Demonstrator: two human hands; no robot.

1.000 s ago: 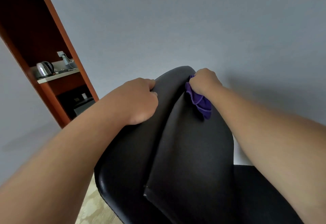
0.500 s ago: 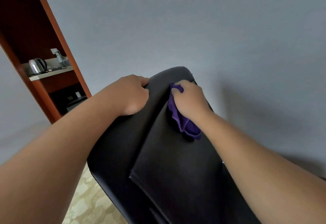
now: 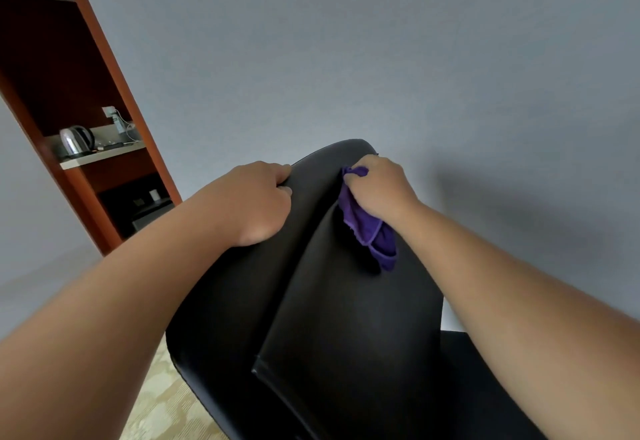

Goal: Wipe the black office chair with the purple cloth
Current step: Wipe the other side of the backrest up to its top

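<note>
The black office chair (image 3: 346, 301), smooth and faintly glossy, fills the lower centre, its curved backrest top close to the grey wall (image 3: 381, 58). The right hand (image 3: 377, 190) bunches the purple cloth (image 3: 367, 228) in curled fingers against the backrest's upper seam; the left hand (image 3: 256, 200) curls over its left edge. Patterned carpet (image 3: 156, 405) shows at lower left, beyond it a wooden shelf unit (image 3: 114, 100).

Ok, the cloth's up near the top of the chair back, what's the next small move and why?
Probably draw the right hand with the purple cloth down the chair back: the cloth is bunched near the top beside the seam, a long panel lies below it, and the left hand grips the top edge.
</note>
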